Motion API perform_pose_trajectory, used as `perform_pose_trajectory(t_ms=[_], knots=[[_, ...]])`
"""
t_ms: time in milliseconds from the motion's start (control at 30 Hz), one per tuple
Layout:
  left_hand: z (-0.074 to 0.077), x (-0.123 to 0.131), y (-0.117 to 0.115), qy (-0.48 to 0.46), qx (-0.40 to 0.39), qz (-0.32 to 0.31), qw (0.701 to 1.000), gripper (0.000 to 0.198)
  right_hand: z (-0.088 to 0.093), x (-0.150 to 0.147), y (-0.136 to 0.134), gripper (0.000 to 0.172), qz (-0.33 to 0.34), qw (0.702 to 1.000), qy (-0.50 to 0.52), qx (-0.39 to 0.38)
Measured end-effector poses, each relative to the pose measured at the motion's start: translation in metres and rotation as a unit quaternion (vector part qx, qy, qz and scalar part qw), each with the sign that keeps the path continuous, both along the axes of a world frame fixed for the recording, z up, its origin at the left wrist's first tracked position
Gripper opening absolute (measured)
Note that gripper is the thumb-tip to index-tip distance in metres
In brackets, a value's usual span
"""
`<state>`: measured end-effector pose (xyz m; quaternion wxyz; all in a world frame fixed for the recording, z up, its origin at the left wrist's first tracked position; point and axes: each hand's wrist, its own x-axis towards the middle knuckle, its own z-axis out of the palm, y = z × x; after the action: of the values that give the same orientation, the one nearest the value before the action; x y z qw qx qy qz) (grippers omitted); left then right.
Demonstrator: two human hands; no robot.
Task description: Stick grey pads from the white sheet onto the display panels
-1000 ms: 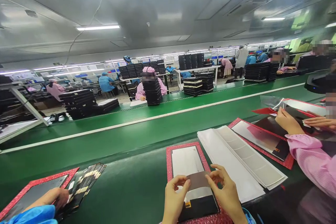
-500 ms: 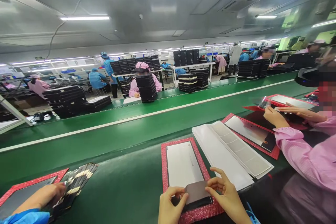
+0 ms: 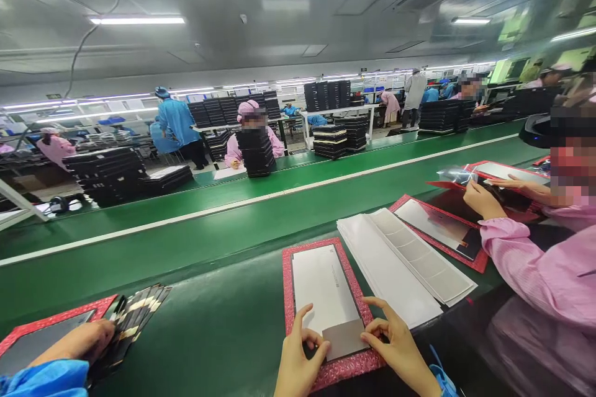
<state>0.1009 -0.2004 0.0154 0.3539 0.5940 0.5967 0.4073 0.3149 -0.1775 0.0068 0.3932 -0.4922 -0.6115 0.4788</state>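
Note:
A thin grey rectangular sheet point(image 3: 344, 339) lies over the near end of a flat white-backed panel point(image 3: 321, 285), covering the panel's dark strip. Under the panel is a red bubble-textured pad point(image 3: 289, 279). My left hand point(image 3: 302, 353) has its thumb and a bent finger at the sheet's left edge, index finger raised. At the right edge, my right hand point(image 3: 395, 344) pinches the sheet between thumb and fingers. Just right of the pad lie white sheets point(image 3: 382, 267), topped by a strip of grey rectangular pieces point(image 3: 419, 254).
At lower left, a co-worker's hand point(image 3: 88, 341) touches a fan of dark strips point(image 3: 139, 310) beside another red pad point(image 3: 60, 316). To the right, a co-worker in a pink sleeve point(image 3: 521, 260) handles film near another panel point(image 3: 433, 226). A green conveyor point(image 3: 209, 229) runs behind, with black stacks point(image 3: 256, 152) beyond.
The grey sheet has gone from being held tilted above the panel's near end to lying flatter on it. My left index finger has lifted off. The view has shifted slightly.

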Motion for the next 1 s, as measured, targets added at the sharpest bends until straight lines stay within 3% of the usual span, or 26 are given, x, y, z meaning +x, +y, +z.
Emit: perform_pose_trajectory(t_ms=[233, 1000], knots=[[0.008, -0.002, -0.001, 0.011, -0.023, -0.032, 0.999, 0.059, 0.001, 0.002, -0.002, 0.048, 0.009, 1.000, -0.011, 0.019], [0.010, -0.003, -0.002, 0.008, -0.020, -0.032, 0.999, 0.059, -0.017, 0.003, -0.003, 0.037, 0.018, 0.993, -0.048, 0.104]])
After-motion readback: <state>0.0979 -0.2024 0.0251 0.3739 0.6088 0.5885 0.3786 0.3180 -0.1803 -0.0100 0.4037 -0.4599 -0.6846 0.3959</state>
